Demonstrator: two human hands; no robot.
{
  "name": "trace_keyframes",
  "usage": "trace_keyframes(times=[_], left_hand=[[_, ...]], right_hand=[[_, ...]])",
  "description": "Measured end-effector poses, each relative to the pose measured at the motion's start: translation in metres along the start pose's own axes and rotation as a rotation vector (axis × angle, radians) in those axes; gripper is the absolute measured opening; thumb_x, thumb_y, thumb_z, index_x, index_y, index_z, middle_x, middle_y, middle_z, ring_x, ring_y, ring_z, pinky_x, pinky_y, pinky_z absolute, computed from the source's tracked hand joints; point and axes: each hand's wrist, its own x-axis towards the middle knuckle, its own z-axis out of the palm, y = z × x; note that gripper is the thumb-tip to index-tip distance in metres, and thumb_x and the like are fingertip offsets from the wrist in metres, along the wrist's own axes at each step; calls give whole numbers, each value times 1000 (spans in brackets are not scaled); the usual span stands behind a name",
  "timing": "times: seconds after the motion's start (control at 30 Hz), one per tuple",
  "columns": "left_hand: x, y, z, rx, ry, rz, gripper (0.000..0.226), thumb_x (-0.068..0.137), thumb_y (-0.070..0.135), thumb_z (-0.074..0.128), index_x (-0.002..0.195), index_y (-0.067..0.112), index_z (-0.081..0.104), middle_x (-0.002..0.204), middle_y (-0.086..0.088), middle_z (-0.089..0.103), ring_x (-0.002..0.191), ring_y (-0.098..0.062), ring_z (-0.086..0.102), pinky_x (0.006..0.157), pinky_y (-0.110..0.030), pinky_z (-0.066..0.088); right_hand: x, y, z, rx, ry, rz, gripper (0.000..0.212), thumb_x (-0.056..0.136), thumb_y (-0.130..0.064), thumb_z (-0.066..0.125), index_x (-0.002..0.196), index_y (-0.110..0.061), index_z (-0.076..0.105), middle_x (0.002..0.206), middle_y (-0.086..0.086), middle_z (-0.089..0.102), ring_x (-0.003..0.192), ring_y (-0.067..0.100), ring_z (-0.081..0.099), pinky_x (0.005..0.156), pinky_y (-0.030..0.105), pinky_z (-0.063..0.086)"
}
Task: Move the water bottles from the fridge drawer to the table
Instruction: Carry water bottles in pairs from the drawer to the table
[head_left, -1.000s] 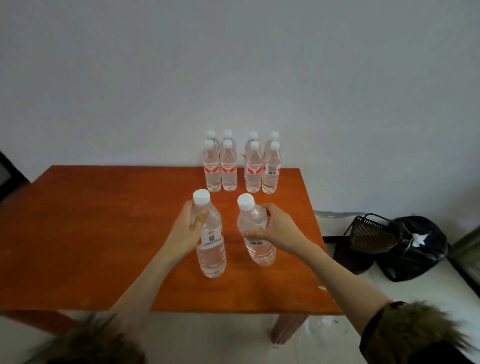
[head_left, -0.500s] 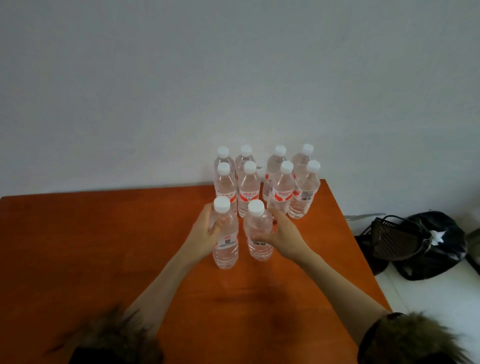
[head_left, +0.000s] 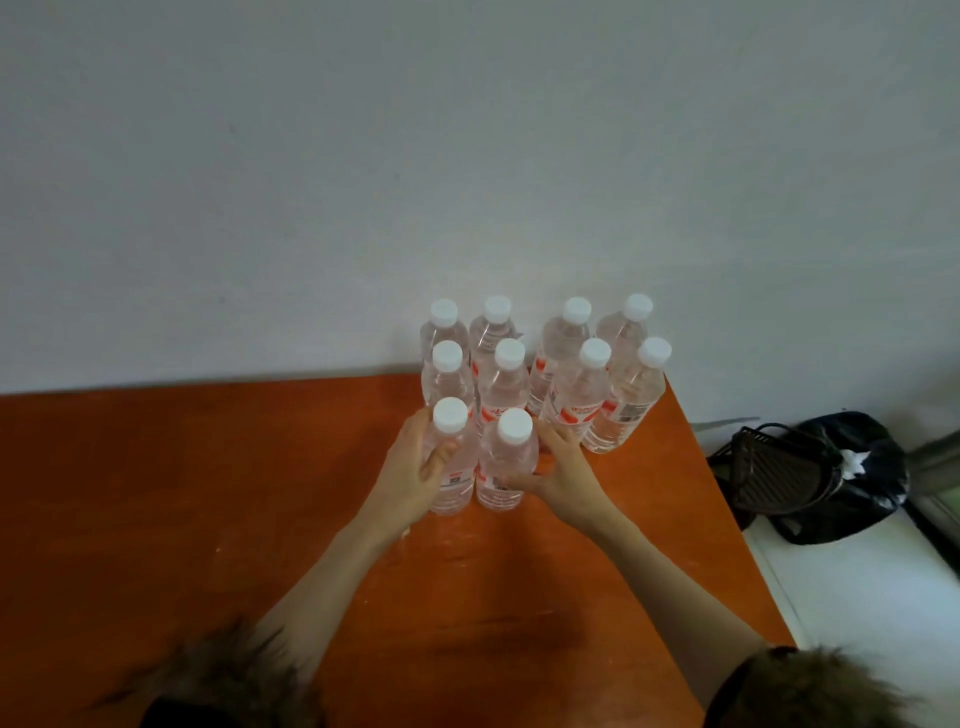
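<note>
Two bottles standing gripped at the front of a cluster on the table

The left hand (head_left: 410, 467) is wrapping around the left bottle (head_left: 451, 470) on the orange table (head_left: 208, 493); the right hand (head_left: 558, 475) is clasping the right bottle (head_left: 506, 467) beside it, both standing upright just before eight bottles (head_left: 545, 374) by the wall (head_left: 467, 156).

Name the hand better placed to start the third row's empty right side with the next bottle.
Right, probably. The right hand lies beside the open table before the right-hand bottles; the left hand is blocked by both held bottles.
</note>
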Motion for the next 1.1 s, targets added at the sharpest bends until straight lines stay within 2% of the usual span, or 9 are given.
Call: trace_keyframes(times=[0.1, 0.2, 0.33, 0.5, 0.63, 0.83, 0.93, 1.0, 1.1], left_hand=[[7, -4, 2, -35, 26, 31, 61, 85, 45, 43, 141, 23, 29, 148, 1, 33, 134, -21, 35, 107, -41, 31], [12, -10, 4, -6, 54, 50, 51, 92, 29, 47, 139, 18, 33, 145, -2, 30, 129, -7, 28, 107, -30, 24], [17, -18, 5, -14, 81, 16, 44, 92, 27, 51, 134, 19, 41, 136, -2, 26, 128, -12, 26, 114, -38, 23], [13, -21, 11, -29, 95, 19, 49, 92, 31, 49, 139, 24, 35, 138, -2, 25, 129, -12, 27, 105, -25, 23], [8, -22, 16, -80, 169, -26, 53, 91, 36, 50, 140, 26, 34, 143, -1, 28, 129, -12, 33, 99, -24, 28], [-5, -20, 16, -43, 98, -44, 63, 91, 46, 44, 146, 34, 15, 153, 2, 23, 140, -20, 25, 109, -44, 29], [-25, -25, 24, 58, 66, -120, 72, 91, 42, 46, 148, 29, 4, 156, -1, 14, 142, -23, 20, 110, -45, 24], [-44, -26, 33, 120, 62, -136, 70, 91, 40, 47, 148, 25, 8, 155, -4, 16, 141, -22, 22, 110, -43, 25], [-73, -15, 51, 291, 37, -54, 69, 90, 49, 45, 147, 25, 14, 155, -4, 17, 141, -23, 23, 112, -45, 27]], right_hand=[[6, 1, 0, 10, 2, 7, 82, 70, -34, 79, 140, -27, 36, 142, 0, 33, 131, 21, 35, 111, 43, 32], [10, -1, -2, 18, -9, 1, 81, 72, -31, 78, 140, -28, 36, 139, 0, 34, 130, 21, 36, 111, 41, 31], [16, -6, -5, 5, -23, -3, 81, 71, -29, 79, 139, -27, 35, 141, 1, 36, 130, 20, 36, 111, 43, 30], [12, -5, -8, 143, 62, 47, 73, 72, -17, 78, 133, -17, 39, 135, -1, 48, 123, 16, 46, 105, 34, 38], [5, 0, -2, 241, 52, 77, 60, 79, -17, 72, 130, -16, 41, 136, -2, 48, 127, 16, 45, 106, 34, 38], [-16, -3, 3, 225, -12, 88, 63, 88, -28, 62, 142, -23, 31, 147, -3, 38, 134, 18, 37, 108, 41, 34], [-40, 1, -3, 136, 22, 115, 67, 89, -38, 57, 146, -21, 27, 151, 0, 31, 137, 19, 33, 110, 39, 32], [-63, 5, -10, 34, 66, 87, 67, 90, -39, 56, 146, -21, 24, 153, 0, 28, 139, 19, 29, 111, 37, 28], [-106, 11, -27, -145, 182, -3, 68, 89, -41, 55, 146, -25, 22, 154, -2, 26, 141, 16, 23, 112, 33, 23]])
